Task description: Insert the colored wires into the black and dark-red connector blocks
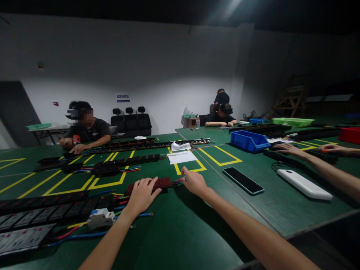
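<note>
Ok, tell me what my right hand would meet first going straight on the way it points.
The wires come first, right at your right hand. Beyond them, the line seems to head for the black strip farther across, though depth is hard to judge.

One red strip (164, 182), one phone (243, 180), three black headrests (129, 110)
</note>
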Motion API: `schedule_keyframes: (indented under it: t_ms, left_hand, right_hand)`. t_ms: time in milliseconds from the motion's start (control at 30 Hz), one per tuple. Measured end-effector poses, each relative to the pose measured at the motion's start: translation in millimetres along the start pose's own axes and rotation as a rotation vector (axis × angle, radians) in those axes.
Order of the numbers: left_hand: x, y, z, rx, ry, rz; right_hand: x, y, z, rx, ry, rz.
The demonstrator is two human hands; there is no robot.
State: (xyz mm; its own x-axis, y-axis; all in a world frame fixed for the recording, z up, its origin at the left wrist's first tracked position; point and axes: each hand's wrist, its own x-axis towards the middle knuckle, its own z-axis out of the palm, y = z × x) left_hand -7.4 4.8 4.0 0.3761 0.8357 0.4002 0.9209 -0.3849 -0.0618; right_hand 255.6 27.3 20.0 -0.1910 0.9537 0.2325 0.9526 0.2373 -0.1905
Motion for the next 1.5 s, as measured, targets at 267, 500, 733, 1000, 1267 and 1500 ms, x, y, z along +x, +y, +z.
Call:
schedule_keyframes:
  t_ms: [267,500,733,1000,1267,1500]
  left_hand:
    - [0,-1,2.4,0.01,0.009,0.012]
    - [1,-1,0.7,0.0,-0.001,0.009]
    - [1,-1,0.3,0.0,-0.018,0.009]
    - [0,2,-3.3,-0.032,-0.026,-0.015]
    - [0,2,-1.0,0.004,0.001,-0.012]
    - [0,3,-2.0,-0.005,-0.007,-0.016]
  right_hand:
    - [1,4,3,-0.015,-0.054,0.042]
    - [2,13,3,-0.002,-0.095,0.058]
    - [4,23,-2,-0.033,-0.015,0.131]
    - [4,21,3,0.003,-0.061,0.12]
    - [6,18,14,0.087,0.091,0.106]
    - [3,8,17,0.054,0.188,-0.021]
